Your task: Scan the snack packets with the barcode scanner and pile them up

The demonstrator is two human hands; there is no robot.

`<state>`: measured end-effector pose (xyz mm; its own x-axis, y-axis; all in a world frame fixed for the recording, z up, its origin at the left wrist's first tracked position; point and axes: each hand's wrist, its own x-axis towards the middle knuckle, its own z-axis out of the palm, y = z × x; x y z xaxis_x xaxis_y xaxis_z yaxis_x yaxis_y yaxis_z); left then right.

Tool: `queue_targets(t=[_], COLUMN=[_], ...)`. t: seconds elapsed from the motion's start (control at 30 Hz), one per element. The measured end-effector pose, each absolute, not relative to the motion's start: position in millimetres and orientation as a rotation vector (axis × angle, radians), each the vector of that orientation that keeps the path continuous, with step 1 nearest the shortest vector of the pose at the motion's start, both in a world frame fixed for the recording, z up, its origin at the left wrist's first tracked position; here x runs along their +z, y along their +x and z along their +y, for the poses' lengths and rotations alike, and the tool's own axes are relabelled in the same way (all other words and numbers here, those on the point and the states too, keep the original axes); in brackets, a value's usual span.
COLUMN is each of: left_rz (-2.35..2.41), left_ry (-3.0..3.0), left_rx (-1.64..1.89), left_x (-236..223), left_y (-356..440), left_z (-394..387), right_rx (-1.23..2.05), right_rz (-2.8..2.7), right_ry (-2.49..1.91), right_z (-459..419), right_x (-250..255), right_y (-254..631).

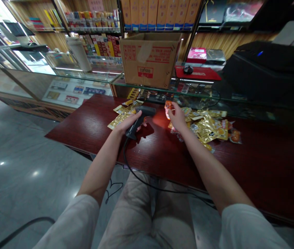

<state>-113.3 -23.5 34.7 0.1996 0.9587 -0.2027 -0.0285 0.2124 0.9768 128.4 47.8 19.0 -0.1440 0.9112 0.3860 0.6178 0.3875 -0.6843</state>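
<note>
My left hand (130,123) grips a black corded barcode scanner (141,120) above the dark red table (89,124), its head aimed to the right. My right hand (178,117) holds up a small orange snack packet (168,108) in front of the scanner; a red glow lights the packet and the table between the hands. A heap of gold and orange packets (209,126) lies just right of my right hand. A smaller group of gold packets (122,112) lies behind my left hand.
An open cardboard box (149,58) stands on the glass counter (89,74) behind the table. A mouse on a red pad (188,70) and a black machine (266,69) sit to the right. The scanner cable (136,174) drops off the table's front edge.
</note>
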Motion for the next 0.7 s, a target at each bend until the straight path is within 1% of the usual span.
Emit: queue_targets(t=[0.07,0.13,0.23,0.3,0.4,0.5,0.6,0.7], left_rz=[1.162,1.204,1.228,1.232,1.247,1.265,1.271,1.276], left_ry=[1.051,0.998,0.94,0.907,0.866,0.834,0.8,0.791], left_rx=[1.027,1.115,1.202,1.232,1.258,1.293,1.334,1.372], left_x=[33,31,29,30,33,37,38,36], left_y=[-122,-130,-137,-139,-137,-137,-140,-146], left_z=[-18,-13,-8,-7,-9,-11,-12,-10], right_rx=[0.119,-0.116,-0.259,-0.32,-0.331,-0.198,-0.082,-0.049], right_rz=[-1.984,-2.071,-2.139,-2.177,-2.321,-2.431,-2.396,-2.376], right_ry=[-1.425,-1.566,-1.748,-1.737,-1.645,-1.773,-1.961,-1.93], right_z=[44,40,37,37,38,39,41,49], right_x=[27,31,30,26,22,19,21,27], right_y=[140,149,155,154,149,150,155,149])
